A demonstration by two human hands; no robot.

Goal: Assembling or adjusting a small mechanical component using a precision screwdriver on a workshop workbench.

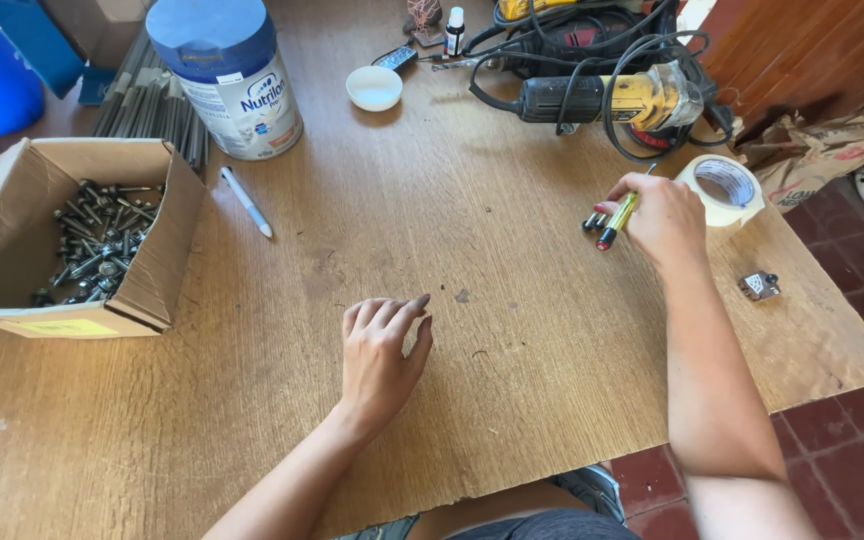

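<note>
Markers, a small bundle of thin pens with yellow-green bodies and red and black caps (612, 222), are pinched in the fingers of the right hand (664, 220), with the caps pointing down-left and just above the wooden tabletop (512, 300). The grip is closed around the pens. Just beside this hand, toward the right edge of the table, stands a roll of cream masking tape (724, 188), and a small metal clip (758, 286) lies near the same edge. Behind the hand rests a black and yellow power tool with coiled cable (612, 98).

The left hand (382, 352) lies flat on the table near the middle, fingers loose and together, holding nothing. Around it the wood is bare, so there is open room between both hands and toward the front edge.

Farther left, a white pen (246, 201) lies beside a large white tin with blue lid (227, 75). A brown cardboard box of dark screws (72, 240) sits at the left edge. A small white bowl (374, 87) stands at the back.
</note>
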